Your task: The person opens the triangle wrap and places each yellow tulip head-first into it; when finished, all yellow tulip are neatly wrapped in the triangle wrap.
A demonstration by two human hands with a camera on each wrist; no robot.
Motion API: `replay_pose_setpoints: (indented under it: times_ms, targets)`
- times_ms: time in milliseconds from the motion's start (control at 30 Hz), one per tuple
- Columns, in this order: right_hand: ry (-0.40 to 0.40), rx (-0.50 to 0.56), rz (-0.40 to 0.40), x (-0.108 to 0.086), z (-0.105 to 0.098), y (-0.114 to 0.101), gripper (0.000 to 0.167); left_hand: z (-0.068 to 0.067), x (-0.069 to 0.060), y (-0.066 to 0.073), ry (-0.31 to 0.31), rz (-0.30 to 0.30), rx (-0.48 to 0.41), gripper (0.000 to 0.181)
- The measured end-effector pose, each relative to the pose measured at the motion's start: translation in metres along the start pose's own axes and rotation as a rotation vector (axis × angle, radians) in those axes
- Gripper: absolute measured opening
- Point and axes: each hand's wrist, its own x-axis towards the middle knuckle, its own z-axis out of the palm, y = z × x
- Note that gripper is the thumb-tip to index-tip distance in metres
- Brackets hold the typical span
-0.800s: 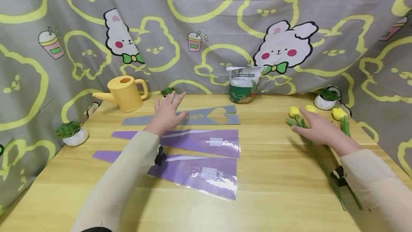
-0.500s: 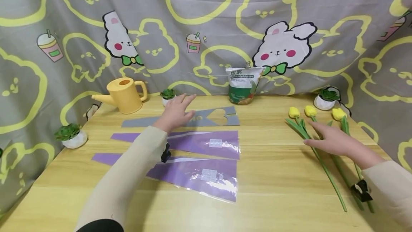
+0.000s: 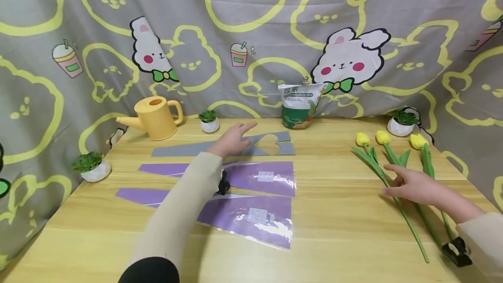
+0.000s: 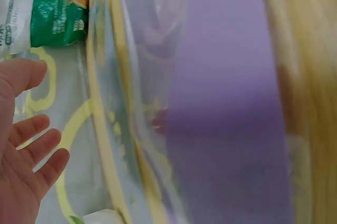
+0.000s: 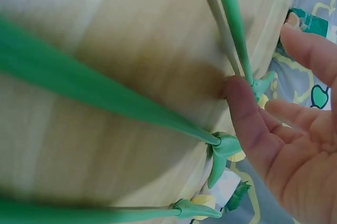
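Observation:
In the head view my left hand (image 3: pixel 232 140) is over the grey sleeve (image 3: pixel 177 149) with the heart cutout, fingers spread and holding nothing. Nearer lie two purple clear-fronted sleeves (image 3: pixel 243 174), one in front of the other, partly behind my left forearm. My right hand (image 3: pixel 416 185) is at the stem of the leftmost yellow tulip (image 3: pixel 362 139), thumb and fingers apart; whether it touches the stem I cannot tell. Two more tulips (image 3: pixel 383 137) lie beside it, their stems partly behind the hand. The right wrist view shows the hand (image 5: pixel 295 155) with fingers loosely extended near green stems (image 5: pixel 234 23).
A yellow watering can (image 3: pixel 158 119) and a small potted plant (image 3: pixel 210 122) stand at the back left, another potted plant (image 3: pixel 94 167) at the left edge. A green-and-white bag (image 3: pixel 298 107) stands by the patterned curtain; a third plant (image 3: pixel 401 123) is behind the tulips.
My left hand has moved right over the grey sleeve, uncovering the small plant behind it. My right hand has moved right and nearer the body, off the tulip heads and down to the stems.

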Motion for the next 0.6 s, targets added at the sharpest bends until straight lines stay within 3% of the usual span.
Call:
replay_pose_setpoints:
  times_ms: [333, 433, 600]
  targets:
    - [-0.121, 0.209, 0.056, -0.008, 0.006, 0.002, 0.088, 0.011, 0.011, 0.004, -0.070, -0.030, 0.007, 0.067]
    - [-0.129, 0.254, 0.058, -0.010, 0.009, 0.001, 0.088, 0.011, 0.015, 0.007, -0.086, -0.009, 0.012, 0.070]
    - [-0.120, 0.288, 0.062, -0.010, 0.014, 0.003, 0.090, 0.013, 0.024, 0.011, -0.097, -0.030, -0.051, 0.069]
